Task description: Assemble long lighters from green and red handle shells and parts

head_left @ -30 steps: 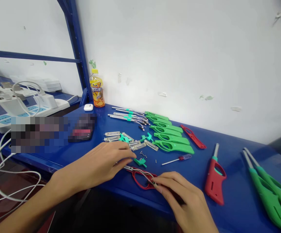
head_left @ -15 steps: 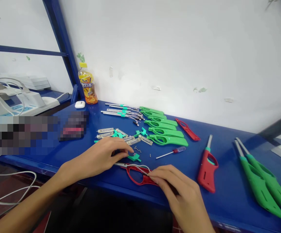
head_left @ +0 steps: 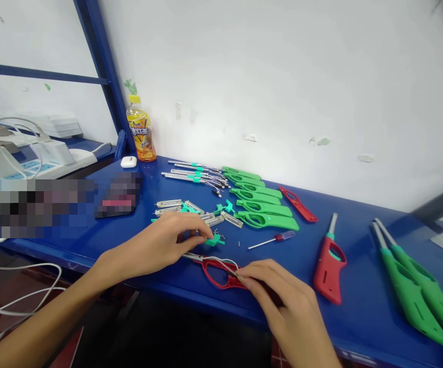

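Observation:
My left hand [head_left: 173,237] is closed in a pinch, its thumb and forefinger at the near edge of a small teal plastic trigger [head_left: 215,239]. Just below lies a red lighter shell half [head_left: 217,280], with a metal tube [head_left: 192,256] at its left end and a white wire [head_left: 225,263] running over it. My right hand [head_left: 282,294] grips the shell's right end, the fingertips pressed together there; that end is hidden under the fingers. Clear-bodied lighter parts [head_left: 231,220] and more teal pieces [head_left: 225,207] lie behind my left hand, along with tiny screws.
Green shell halves [head_left: 269,221] are stacked in a row behind, beside metal rods with wires [head_left: 190,176]. A screwdriver [head_left: 273,239], a red shell half [head_left: 298,203], a red lighter [head_left: 329,268] and two green lighters [head_left: 413,294] lie to the right. A drink bottle [head_left: 141,130] stands back left.
The teal trigger has shifted slightly away from the red shell, up against my left fingertips. My right hand stays on the shell. The whole view has moved a little.

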A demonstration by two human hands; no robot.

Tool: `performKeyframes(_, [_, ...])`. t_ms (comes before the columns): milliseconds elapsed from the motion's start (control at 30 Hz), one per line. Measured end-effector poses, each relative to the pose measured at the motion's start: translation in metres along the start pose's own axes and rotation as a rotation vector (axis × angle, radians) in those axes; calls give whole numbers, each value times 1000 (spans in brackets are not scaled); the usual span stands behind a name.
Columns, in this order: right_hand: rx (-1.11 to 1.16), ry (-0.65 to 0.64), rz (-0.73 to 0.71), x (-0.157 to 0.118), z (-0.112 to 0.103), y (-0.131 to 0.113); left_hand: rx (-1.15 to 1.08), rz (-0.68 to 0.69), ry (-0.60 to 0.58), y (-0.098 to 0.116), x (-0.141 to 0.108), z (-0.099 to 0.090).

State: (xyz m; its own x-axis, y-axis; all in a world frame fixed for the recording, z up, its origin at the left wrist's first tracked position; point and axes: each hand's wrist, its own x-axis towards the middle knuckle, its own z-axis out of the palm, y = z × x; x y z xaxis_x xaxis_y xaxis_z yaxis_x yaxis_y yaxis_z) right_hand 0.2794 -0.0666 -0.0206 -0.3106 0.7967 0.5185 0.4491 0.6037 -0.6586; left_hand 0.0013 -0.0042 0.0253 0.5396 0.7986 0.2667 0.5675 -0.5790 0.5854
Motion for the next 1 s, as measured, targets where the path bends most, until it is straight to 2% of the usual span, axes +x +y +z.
performKeyframes(100, [-4, -6, 2, 0, 0, -1, -84, 21, -29, 9, -2, -7])
performKeyframes(267, [-22, -11, 5, 0, -1, -2, -222, 90, -172, 25, -4, -8])
performKeyframes(633, [-2, -30, 28, 0, -1, -2, -124, 102, -226, 29, -8, 0])
performKeyframes(767, [-10, -27, 32, -1, 0, -1, -102, 163, -172, 22, -5, 5])
performKeyframes(1000, [-20, -33, 40, -1, 0, -1, 181, 221, -113, 16, -11, 12])
